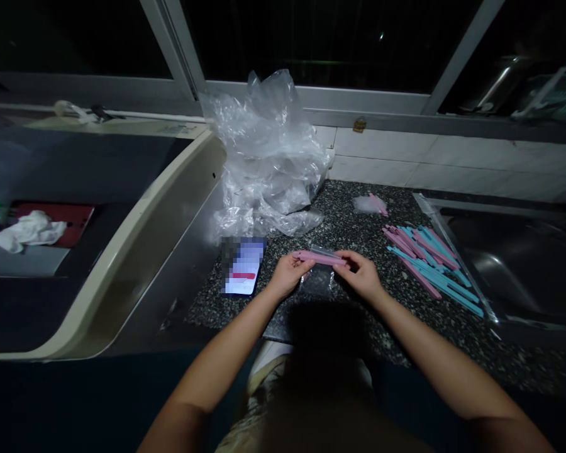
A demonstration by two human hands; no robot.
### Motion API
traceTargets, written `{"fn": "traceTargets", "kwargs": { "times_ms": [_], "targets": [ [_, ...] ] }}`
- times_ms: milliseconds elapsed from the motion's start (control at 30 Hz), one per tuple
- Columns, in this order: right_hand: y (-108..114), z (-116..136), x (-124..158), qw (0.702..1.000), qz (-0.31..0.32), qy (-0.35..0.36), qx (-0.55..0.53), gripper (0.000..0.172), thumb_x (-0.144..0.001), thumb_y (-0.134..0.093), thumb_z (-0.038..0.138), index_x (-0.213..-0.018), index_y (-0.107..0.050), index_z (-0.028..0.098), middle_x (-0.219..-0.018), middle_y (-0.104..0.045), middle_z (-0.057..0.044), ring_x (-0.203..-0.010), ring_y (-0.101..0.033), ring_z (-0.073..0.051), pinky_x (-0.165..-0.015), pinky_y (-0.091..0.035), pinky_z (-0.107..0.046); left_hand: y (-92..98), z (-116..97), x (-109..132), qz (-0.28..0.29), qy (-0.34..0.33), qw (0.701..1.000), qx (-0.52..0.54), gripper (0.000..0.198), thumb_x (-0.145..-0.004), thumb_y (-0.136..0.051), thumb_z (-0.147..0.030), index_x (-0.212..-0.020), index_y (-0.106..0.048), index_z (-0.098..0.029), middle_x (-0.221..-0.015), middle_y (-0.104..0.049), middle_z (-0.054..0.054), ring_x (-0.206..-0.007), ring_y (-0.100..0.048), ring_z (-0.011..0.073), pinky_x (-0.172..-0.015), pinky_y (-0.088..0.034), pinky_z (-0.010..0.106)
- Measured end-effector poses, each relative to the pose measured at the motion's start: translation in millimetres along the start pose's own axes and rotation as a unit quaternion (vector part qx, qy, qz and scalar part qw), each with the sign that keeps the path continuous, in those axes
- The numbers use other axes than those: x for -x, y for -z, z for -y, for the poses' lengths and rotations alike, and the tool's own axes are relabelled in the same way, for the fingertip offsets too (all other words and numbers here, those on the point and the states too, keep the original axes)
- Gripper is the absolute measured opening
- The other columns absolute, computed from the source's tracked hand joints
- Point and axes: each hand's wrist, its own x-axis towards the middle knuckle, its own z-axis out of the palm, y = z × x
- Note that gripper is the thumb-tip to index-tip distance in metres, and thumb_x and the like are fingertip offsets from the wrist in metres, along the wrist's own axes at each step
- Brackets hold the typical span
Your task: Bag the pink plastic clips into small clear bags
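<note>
Between my two hands a long, flat pink strip (321, 258) is held level over the counter. My left hand (287, 275) pinches its left end, fingers closed. At the right end, my right hand (360, 274) is closed on it too. A small clear plastic bag (317, 281) hangs below and behind the strip; which fingers touch the bag I cannot tell. To the right lies a loose pile of pink and light blue strips (429, 258). What kind of article the strips are is too small to make out.
A phone (246, 267) with a lit screen lies left of my hands. Behind it rises a heap of crumpled clear plastic (268, 163). A small clear packet (366, 204) with a pink strip sits farther back. A metal sink (509, 258) borders the right; a large beige-edged machine (170, 182) stands left.
</note>
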Motion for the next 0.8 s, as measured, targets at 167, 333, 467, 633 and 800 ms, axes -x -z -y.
{"fn": "traceTargets", "kwargs": {
  "times_ms": [167, 333, 467, 633, 800],
  "targets": [
    [1, -1, -2, 1.0, 0.014, -0.011, -0.006, 0.023, -0.068, -0.06, 0.038, -0.073, -0.064, 0.016, -0.066, -0.061, -0.002, -0.058, -0.051, -0.012, -0.055, -0.042, -0.025, 0.8, -2, 0, 0.014, -0.002, 1.0, -0.015, 0.041, -0.048, -0.075, -0.045, -0.071, -0.065, -0.013, -0.056, -0.057, -0.002, -0.054, -0.047, 0.0091, -0.056, -0.037, 0.021],
    [2, 1, -1, 1.0, 0.002, 0.005, -0.007, 0.021, -0.068, -0.06, 0.037, -0.07, -0.064, 0.017, -0.066, -0.062, -0.002, -0.059, -0.051, -0.013, -0.055, -0.042, -0.025, 2.4, -7, 0, -0.025, -0.019, 0.999, -0.034, 0.034, -0.048, -0.074, -0.041, -0.067, -0.064, -0.014, -0.061, -0.059, -0.002, -0.06, -0.05, 0.0111, -0.062, -0.04, 0.023],
    [2, 2, -2, 1.0, -0.005, 0.019, -0.002, 0.021, -0.069, -0.059, 0.036, -0.069, -0.064, 0.017, -0.066, -0.062, -0.002, -0.059, -0.052, -0.013, -0.054, -0.042, -0.025, 4.6, -8, 0, -0.055, -0.061, 0.994, -0.066, 0.028, -0.055, -0.07, -0.04, -0.062, -0.062, -0.015, -0.059, -0.053, -0.003, -0.058, -0.045, 0.01, -0.058, -0.036, 0.022],
    [2, 4, -1, 0.999, 0.0, 0.034, 0.007, 0.02, -0.07, -0.058, 0.036, -0.069, -0.064, 0.016, -0.067, -0.062, -0.003, -0.06, -0.053, -0.014, -0.055, -0.043, -0.025, 8.1, -8, 0, -0.035, -0.116, 0.986, -0.117, 0.025, -0.063, -0.065, -0.039, -0.057, -0.06, -0.015, -0.056, -0.043, -0.004, -0.056, -0.039, 0.0091, -0.054, -0.029, 0.021],
    [3, 5, -1, 0.999, 0.006, 0.037, 0.01, 0.021, -0.071, -0.058, 0.036, -0.069, -0.065, 0.016, -0.067, -0.062, -0.003, -0.062, -0.054, -0.014, -0.056, -0.043, -0.026, 11.2, -8, -1, -0.022, -0.147, 0.976, -0.156, 0.025, -0.068, -0.062, -0.038, -0.057, -0.061, -0.016, -0.057, -0.043, -0.003, -0.059, -0.04, 0.0101, -0.057, -0.03, 0.022]
  ]
}}
